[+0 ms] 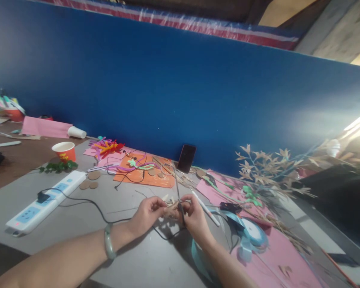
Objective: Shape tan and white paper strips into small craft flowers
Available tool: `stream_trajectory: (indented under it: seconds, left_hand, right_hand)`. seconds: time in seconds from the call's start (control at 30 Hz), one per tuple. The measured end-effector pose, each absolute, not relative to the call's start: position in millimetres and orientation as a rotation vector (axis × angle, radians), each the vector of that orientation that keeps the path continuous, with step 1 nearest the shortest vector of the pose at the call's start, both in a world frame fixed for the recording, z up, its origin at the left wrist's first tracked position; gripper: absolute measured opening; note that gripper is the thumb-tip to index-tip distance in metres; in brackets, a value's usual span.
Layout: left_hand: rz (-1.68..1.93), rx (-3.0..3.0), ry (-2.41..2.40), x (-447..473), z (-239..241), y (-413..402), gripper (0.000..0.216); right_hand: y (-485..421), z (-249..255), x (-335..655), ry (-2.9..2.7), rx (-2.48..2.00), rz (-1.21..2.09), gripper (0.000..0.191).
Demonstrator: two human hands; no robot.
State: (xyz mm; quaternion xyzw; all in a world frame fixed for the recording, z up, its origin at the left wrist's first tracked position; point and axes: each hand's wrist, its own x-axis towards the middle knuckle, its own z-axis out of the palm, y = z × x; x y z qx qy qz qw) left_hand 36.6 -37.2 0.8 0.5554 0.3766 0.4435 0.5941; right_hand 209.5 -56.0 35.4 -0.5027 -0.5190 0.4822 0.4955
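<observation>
Over the grey table, my left hand [150, 213] has thumb and fingers closed on a small tan piece [171, 212] that looks like dried leaf or husk. Pale pointed bits stick up from it. My right hand [194, 216] pinches the other side of the piece, close to the left fingertips. A thin dark strip [177, 187] rises upright from between the right fingers; its kind is unclear. Below both hands loops a black cable [168, 239]. A white pen-like stick [208, 211] lies just right of the right hand.
At left are a white power strip [52, 200], a paper cup [64, 151] and green leaves [58, 167]. A phone [186, 158] leans on the blue partition [174, 88]. Orange paper [129, 176] lies ahead; dried stems [267, 168], blue ribbon [253, 232] and pink paper [282, 256] are at right.
</observation>
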Motion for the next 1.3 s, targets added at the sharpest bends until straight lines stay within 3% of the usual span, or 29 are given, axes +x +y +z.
stream_trajectory:
  seconds: [0.53,0.83,1.3]
  left_hand:
    - [0.852,1.212,0.71,37.2,7.1,-42.4,0.031]
    - [0.604,1.091,0.712,25.7,24.9,-39.9,0.022]
    - [0.723,1.119,0.73,22.6,20.8,-31.8,0.022]
  right_hand:
    - [-67.8,38.1,201.1,-1.305,-1.209,1.198,0.046]
    - [-68.3,44.0,203.0,-1.224,-1.186,1.323,0.056]
    - [-66.1,38.8,209.3,-1.184,-1.185,1.262,0.053]
